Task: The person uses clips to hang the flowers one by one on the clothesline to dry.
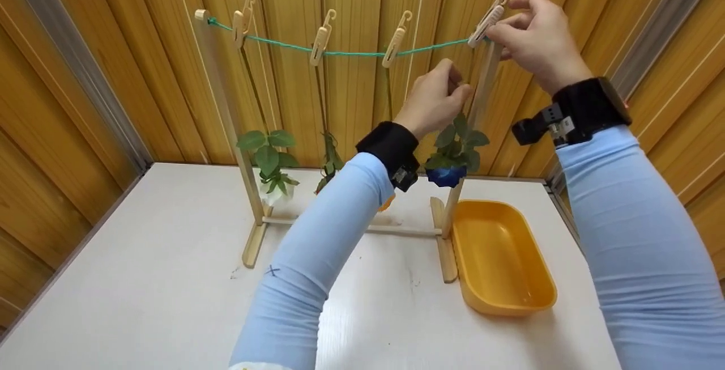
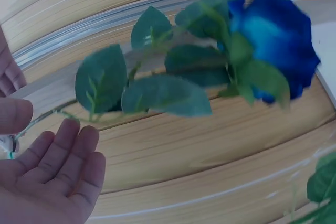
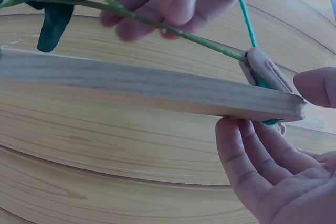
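Note:
A blue rose (image 2: 278, 45) hangs head down beside the right post of a wooden rack. Its green stem (image 3: 205, 41) runs up to a beige clothespin (image 1: 486, 25) clipped on the teal cord (image 1: 351, 54). My left hand (image 1: 433, 98) is beside the stem, fingers loosely extended and not closed round it. Up at the post's top, my right hand (image 1: 546, 41) is spread around the clothespin. In the right wrist view its thumb (image 3: 317, 87) is near the clothespin, while the other fingers lie straight by the post's far side.
Several clothespins hold other hanging flowers, including a white one (image 1: 276, 191) at left. One orange flower (image 1: 387, 203) is mostly behind my left arm. A yellow basin (image 1: 498, 302) stands beside the rack's right foot (image 1: 447, 262) on the white table (image 1: 141, 279).

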`<state>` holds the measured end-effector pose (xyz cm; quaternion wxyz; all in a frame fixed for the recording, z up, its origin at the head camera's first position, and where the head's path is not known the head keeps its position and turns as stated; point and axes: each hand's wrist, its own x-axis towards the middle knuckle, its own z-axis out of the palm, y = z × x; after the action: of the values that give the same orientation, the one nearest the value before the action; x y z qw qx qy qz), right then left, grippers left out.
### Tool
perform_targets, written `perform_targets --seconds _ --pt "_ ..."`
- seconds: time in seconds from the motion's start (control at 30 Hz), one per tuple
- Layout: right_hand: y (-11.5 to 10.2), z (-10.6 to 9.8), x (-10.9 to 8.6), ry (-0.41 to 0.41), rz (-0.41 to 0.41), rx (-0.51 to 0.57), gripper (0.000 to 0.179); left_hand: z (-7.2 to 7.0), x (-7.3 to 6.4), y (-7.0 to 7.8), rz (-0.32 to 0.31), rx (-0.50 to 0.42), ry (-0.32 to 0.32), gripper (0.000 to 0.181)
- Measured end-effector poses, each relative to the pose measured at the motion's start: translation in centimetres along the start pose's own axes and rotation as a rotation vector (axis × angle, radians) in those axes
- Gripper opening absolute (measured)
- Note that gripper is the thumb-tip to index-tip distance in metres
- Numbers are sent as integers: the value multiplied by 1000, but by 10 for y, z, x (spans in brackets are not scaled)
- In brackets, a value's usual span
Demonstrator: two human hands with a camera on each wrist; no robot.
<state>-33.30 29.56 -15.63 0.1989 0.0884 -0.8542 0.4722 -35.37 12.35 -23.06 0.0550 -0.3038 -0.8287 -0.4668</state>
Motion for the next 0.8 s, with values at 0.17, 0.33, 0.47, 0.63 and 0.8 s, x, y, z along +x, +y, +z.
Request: perform_targets --seconds 0.17,0.33,0.47,0.63,0.8 --pt "15 2 -10 18 -7 9 55 -17 -15 2 41 65 -37 29" --pt "33 7 -32 59 -62 30 44 -35 -39 -4 105 131 -31 29" --pt "47 18 -58 132 -134 -38 39 -48 -64 -17 145 215 8 31" --pt "70 37 -93 189 -236 -155 40 -58 -96 -44 180 277 117 34" --pt "96 57 -117 200 -330 -236 40 -59 -123 -73 175 293 214 36"
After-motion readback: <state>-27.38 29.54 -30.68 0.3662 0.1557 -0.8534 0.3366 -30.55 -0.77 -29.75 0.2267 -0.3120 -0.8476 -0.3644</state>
